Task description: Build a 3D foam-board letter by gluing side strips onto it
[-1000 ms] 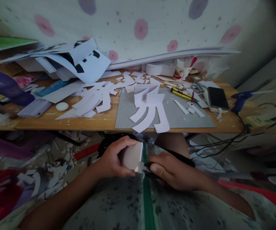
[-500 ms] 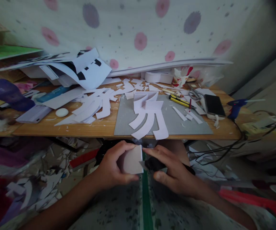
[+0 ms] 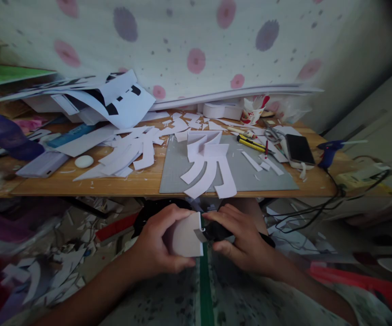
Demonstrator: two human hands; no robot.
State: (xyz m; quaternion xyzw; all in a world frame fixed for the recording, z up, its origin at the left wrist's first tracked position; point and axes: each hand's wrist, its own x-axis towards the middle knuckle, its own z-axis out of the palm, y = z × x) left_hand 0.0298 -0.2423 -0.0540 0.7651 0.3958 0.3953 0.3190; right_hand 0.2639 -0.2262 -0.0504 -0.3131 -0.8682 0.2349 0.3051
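Note:
My left hand [image 3: 155, 244] is closed round a small white foam-board piece [image 3: 186, 235], held upright over my lap below the table edge. My right hand [image 3: 239, 240] is closed on a dark tool [image 3: 216, 232], likely a craft knife, with its tip at the piece's right edge. A black handle sticks out behind that hand. Above, white cut-out strokes [image 3: 209, 165] lie on a grey cutting mat [image 3: 270, 179] on the wooden table [image 3: 80, 183].
More white cut-outs [image 3: 131, 149] and paper stacks [image 3: 114, 97] cover the table's left. A yellow utility knife [image 3: 250, 144], phone [image 3: 299, 148], blue glue gun [image 3: 328, 149] and cup [image 3: 252, 111] sit right. Cables [image 3: 318, 206] hang off the right edge. Scraps litter the floor [image 3: 63, 253].
My right hand's fingers lifted and spread, then closed again on the tool at the piece's edge. The camera view dropped slightly, and both hands sit a little left and higher.

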